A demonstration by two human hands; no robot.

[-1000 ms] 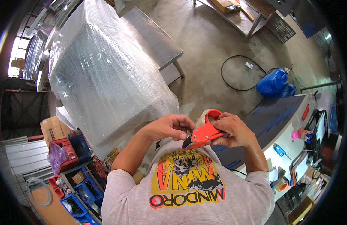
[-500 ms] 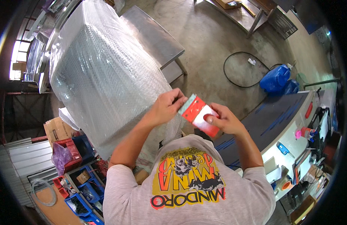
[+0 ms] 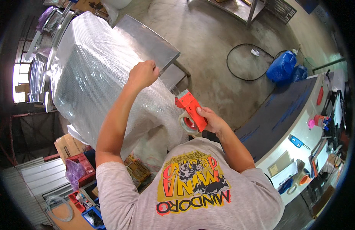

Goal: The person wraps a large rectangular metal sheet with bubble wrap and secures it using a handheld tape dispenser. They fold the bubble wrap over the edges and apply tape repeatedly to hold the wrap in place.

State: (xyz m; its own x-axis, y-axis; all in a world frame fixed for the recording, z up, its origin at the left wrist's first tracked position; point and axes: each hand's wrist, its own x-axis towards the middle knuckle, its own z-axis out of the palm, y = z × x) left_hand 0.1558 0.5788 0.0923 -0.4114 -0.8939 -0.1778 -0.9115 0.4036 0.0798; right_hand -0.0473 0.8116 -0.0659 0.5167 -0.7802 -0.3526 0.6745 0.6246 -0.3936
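now | right hand (image 3: 213,119) grips tape dispenser (image 3: 191,110), nose up-left | left hand (image 3: 143,73) seemingly pinching tape end

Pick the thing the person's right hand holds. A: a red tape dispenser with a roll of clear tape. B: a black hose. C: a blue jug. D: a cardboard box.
A: the right hand grips a red tape dispenser with its roll of tape, while the left hand pinches the pulled-out tape end above the bubble-wrapped load.

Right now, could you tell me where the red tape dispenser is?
The red tape dispenser is in the right hand, centre of the head view, beside the bubble-wrapped object.
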